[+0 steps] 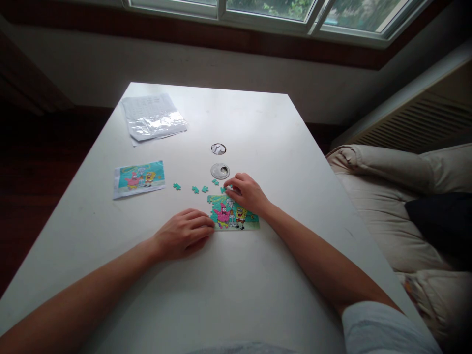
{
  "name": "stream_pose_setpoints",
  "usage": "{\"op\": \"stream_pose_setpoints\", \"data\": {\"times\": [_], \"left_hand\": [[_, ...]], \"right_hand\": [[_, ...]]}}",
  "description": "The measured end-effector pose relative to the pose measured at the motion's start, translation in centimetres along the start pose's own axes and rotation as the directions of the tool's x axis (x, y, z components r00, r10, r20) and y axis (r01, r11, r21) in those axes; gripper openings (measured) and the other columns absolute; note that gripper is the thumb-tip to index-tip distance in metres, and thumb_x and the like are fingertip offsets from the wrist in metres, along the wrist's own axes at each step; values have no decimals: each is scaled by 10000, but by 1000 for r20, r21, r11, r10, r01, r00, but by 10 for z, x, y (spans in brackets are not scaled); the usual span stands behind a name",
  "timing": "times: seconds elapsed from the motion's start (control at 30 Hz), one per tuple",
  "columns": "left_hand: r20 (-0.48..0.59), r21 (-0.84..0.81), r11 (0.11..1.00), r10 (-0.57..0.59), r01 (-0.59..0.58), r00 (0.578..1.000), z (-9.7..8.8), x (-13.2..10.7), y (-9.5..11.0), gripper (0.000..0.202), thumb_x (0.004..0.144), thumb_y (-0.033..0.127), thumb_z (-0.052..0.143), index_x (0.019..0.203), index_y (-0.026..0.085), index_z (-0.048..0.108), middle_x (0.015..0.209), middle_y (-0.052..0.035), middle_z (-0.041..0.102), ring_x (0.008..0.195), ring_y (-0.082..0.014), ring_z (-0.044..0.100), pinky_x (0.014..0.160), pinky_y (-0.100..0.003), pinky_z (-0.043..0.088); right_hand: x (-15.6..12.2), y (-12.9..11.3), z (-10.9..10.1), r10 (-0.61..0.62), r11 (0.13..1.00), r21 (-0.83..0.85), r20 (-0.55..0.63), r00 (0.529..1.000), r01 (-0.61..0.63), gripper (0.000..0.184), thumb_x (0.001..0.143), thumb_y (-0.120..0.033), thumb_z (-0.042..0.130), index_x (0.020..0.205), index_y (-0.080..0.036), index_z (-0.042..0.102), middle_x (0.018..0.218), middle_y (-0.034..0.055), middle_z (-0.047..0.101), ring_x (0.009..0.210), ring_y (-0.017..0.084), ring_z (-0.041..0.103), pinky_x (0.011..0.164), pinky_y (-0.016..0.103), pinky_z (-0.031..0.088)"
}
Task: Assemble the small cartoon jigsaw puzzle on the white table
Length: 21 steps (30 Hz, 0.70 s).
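Note:
A mostly assembled jigsaw puzzle (231, 221) with cartoon figures lies on the table, its upper-left edge ragged with gaps. My left hand (186, 232) rests on the tabletop at the puzzle's left side, fingers lightly bent and lying down, their tips touching its lower-left edge. Over the puzzle's top edge, my right hand (245, 192) has thumb and fingers drawn together at a small teal puzzle piece (223, 190); the fingers partly cover it. More loose teal pieces, such as one puzzle piece (177, 187) farther left, lie in a row above the puzzle.
A picture sheet (139, 179) with the same cartoon lies left of the puzzle. Clear plastic packaging with papers (153, 118) sits at the far left corner. Two round table inserts, one a grey grommet (220, 171), are beyond the pieces. A beige sofa (372, 206) borders the right.

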<state>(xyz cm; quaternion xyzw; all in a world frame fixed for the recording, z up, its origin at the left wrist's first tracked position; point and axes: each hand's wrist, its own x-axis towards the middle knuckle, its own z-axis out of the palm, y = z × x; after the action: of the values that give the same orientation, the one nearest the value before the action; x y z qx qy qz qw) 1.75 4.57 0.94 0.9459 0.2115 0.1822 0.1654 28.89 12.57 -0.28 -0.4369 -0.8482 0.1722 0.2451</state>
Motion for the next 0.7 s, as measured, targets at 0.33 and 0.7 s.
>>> {"op": "stream_pose_setpoints", "data": {"times": [0.33,0.7], "left_hand": [[-21,-28,999,-16,16,1000,0,1,0,220,995,233,484,1133,207,655,1171,-96,704,1105,-197,630,1021,-359,477],[-9,-17,1000,-26,26,1000,2,-1,-2,220,986,216,503,1152,205,647,1201,-91,695,1131,-212,614,1025,-379,467]], "right_hand": [[0,1,2,-2,1000,-5,-14,1000,2,103,937,-277,624,1016,-253,685,832,29,552,850,209,504,792,329,408],[-1,2,2,-1,1000,-9,-14,1000,1,126,938,-282,626,1043,-256,693,839,31,563,842,207,509,795,332,413]]}}
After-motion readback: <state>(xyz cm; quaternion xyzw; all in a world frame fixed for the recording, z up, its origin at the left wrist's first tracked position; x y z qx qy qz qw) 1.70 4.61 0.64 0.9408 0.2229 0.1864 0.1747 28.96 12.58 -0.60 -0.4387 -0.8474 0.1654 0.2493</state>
